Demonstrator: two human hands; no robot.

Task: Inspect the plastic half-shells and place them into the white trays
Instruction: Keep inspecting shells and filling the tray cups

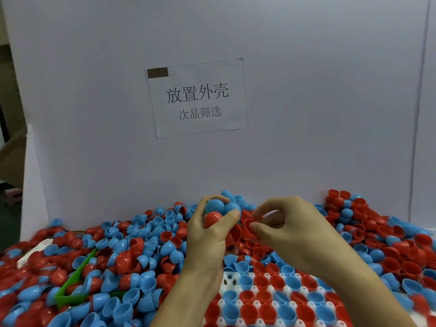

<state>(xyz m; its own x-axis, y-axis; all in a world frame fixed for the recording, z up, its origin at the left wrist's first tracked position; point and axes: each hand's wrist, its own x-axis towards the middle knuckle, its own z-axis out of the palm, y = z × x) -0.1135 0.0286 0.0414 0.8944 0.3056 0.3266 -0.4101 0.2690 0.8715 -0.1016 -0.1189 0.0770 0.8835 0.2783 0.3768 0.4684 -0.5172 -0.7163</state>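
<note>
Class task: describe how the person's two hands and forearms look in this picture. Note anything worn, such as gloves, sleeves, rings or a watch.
Both are bare. The left hand and right hand wear no gloves, and no rings show. Both forearms are uncovered down to the frame's bottom edge: no sleeve, watch or wristband is visible.

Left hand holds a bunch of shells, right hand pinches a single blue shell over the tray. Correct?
Not quite. In the head view the shell pinched by the right hand is red, not blue. The rest stands: the left hand holds several shells above the white tray.
</note>
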